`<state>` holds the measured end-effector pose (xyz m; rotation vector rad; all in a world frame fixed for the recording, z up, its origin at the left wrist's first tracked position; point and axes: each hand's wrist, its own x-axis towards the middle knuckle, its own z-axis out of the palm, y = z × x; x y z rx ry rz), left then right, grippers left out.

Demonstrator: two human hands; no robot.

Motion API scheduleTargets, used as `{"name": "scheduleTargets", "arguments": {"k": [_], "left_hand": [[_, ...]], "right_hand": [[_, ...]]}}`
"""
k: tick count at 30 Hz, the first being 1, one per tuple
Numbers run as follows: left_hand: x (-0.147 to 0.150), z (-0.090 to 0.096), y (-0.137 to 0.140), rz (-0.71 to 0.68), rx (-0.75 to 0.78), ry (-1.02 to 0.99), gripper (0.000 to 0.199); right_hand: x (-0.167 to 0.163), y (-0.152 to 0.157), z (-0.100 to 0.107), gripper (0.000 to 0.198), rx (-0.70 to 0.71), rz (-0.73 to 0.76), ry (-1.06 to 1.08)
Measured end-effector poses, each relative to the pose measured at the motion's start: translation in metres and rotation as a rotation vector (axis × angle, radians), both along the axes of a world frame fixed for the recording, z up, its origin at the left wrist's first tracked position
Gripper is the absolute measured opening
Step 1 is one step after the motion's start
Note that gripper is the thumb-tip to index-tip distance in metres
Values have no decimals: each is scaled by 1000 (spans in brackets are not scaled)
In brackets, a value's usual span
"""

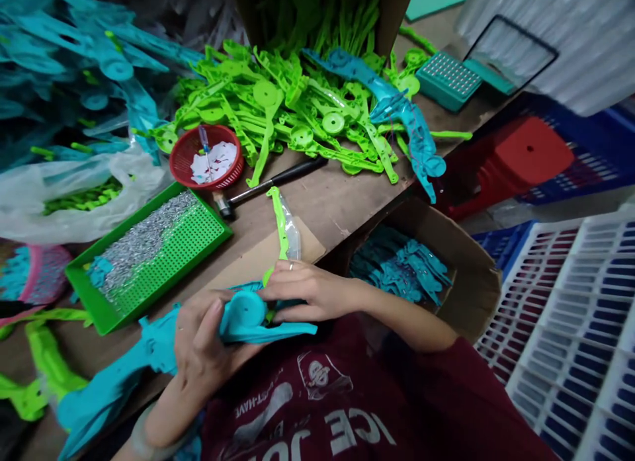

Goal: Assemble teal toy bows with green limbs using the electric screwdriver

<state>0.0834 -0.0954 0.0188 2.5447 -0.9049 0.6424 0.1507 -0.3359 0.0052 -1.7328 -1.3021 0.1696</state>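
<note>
Single head-mounted cam, no 2nd view. Looks forward and steeply down, tilted, onto the tabletop (327,203). Wearer's chest and hands sit close at near edge; far parts pile fills the top.

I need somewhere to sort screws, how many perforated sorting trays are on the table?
2. A green tray holding silvery screws lies left of the hands, beside the red basket. A teal tray sits at the table's far right corner. Others may be hidden under the plastic parts.
</note>
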Motion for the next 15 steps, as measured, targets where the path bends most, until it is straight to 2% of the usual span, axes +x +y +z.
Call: {"name": "scheduleTargets", "arguments": {"k": [3,10,15], "left_hand": [[-3,4,0,6,-28,31,109],[-5,8,0,1,-80,42,106],[-6,14,0,19,-98,60,100]], "right_hand": [[1,4,1,26,50,25,-20],[-12,14,-1,17,220,-66,-56],[-19,13,1,15,302,-34,140]]}}
